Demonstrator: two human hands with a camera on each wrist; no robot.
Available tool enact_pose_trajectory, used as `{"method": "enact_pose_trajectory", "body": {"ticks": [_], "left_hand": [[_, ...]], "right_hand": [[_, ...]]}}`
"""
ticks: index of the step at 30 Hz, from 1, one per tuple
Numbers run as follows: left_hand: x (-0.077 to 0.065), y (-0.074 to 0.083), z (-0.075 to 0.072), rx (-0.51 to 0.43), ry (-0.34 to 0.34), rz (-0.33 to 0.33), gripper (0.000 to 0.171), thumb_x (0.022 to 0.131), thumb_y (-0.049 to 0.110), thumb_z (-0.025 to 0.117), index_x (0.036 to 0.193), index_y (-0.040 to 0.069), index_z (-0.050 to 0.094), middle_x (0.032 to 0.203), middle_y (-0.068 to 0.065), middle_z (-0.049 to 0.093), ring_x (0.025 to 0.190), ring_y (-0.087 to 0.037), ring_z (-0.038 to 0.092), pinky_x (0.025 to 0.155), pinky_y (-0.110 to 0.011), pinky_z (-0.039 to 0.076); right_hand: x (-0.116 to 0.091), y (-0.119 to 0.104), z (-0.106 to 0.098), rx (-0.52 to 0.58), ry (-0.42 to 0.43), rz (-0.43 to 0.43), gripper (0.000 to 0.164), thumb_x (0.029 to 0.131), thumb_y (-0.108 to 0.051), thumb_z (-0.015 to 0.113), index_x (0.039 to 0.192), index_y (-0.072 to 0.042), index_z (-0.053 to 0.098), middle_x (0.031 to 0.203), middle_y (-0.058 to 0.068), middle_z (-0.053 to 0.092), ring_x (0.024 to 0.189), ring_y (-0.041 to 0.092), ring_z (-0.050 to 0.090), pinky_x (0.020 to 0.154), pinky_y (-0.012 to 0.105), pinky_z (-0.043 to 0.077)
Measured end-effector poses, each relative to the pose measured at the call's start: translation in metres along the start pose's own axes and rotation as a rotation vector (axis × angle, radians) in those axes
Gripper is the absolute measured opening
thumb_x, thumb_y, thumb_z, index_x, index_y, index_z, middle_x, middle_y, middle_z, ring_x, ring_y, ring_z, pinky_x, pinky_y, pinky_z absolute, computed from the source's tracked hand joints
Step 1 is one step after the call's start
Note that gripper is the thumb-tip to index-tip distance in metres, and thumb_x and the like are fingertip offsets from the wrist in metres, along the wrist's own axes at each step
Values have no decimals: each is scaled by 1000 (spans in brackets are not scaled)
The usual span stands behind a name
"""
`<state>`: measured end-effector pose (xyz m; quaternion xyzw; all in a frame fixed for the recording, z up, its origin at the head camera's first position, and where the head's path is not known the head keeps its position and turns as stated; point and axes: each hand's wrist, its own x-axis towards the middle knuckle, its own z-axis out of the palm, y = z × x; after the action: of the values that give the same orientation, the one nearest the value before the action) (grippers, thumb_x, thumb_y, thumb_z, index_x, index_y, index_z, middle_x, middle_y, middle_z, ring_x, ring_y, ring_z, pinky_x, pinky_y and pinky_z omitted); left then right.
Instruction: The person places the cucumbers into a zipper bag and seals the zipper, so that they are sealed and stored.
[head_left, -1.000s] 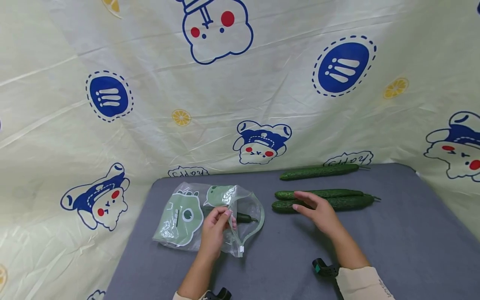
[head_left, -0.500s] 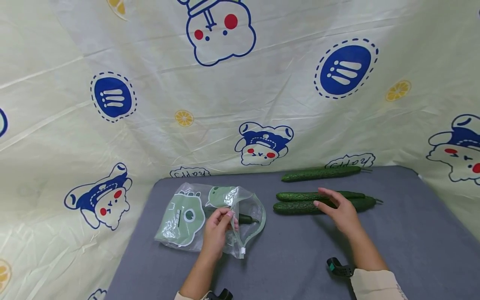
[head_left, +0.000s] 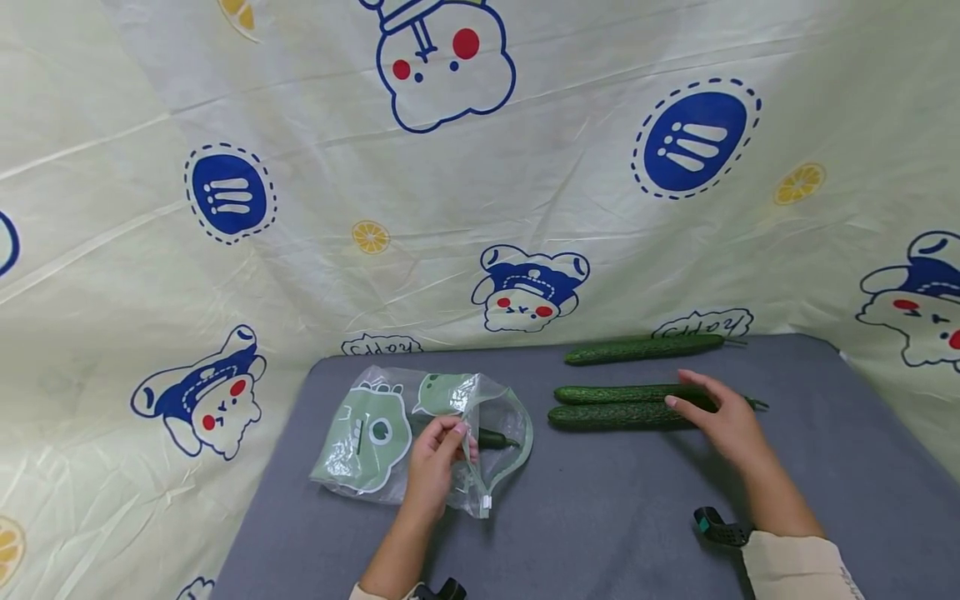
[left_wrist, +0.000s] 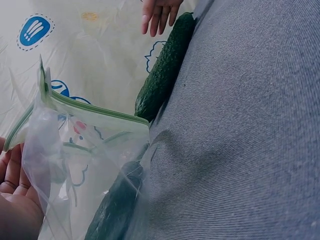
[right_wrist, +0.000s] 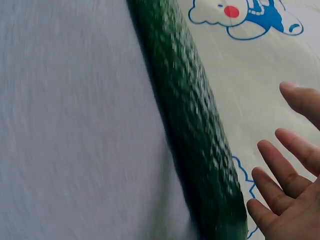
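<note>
My left hand (head_left: 432,467) pinches the edge of a clear zip bag (head_left: 378,425) printed with green cartoon figures, its mouth facing right. Inside the bag lies a cucumber (head_left: 495,438), its stem end showing at the opening; the left wrist view shows this cucumber (left_wrist: 117,205) through the plastic. To the right, two cucumbers lie side by side, a front cucumber (head_left: 611,416) and one behind it (head_left: 603,394). Over their stem ends hovers my right hand (head_left: 731,425), fingers spread and holding nothing. In the right wrist view those fingers are apart from the cucumber (right_wrist: 187,120).
Another cucumber (head_left: 645,349) lies at the back edge of the grey table (head_left: 585,517). A pale printed sheet (head_left: 315,283) hangs behind the table. The zip slider (head_left: 487,502) sits at the near corner of the bag's mouth.
My right hand has moved to the right along the two cucumbers, toward their stem ends, and stays spread. The left hand keeps its hold on the bag in the same place.
</note>
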<state>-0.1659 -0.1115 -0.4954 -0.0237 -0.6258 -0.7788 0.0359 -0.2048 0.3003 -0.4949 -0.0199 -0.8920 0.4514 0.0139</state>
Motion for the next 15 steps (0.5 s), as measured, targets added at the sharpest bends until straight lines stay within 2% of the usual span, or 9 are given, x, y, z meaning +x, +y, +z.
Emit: {"method": "enact_pose_trajectory", "body": {"ticks": [10,15], "left_hand": [[1,0,-2,-4,3,9,26,101,7,55,107,-19,51,76,-1,63,63,-10,63,64,-22,58],[2,0,-3,-5,4,8,27,101,7,55,107,-19,50,76,0,63,63,-10,62,64,-22,57]], "right_hand": [[3,17,-12,-39,17,-35,82,101,-49,57,161,-9,19,158,30,34,146,59,18,102,80,23],[9,28,-19,-89,-12,-33,81,103,-49,51,161,-6,16,158,32,32,144,61,17,102,81,22]]}}
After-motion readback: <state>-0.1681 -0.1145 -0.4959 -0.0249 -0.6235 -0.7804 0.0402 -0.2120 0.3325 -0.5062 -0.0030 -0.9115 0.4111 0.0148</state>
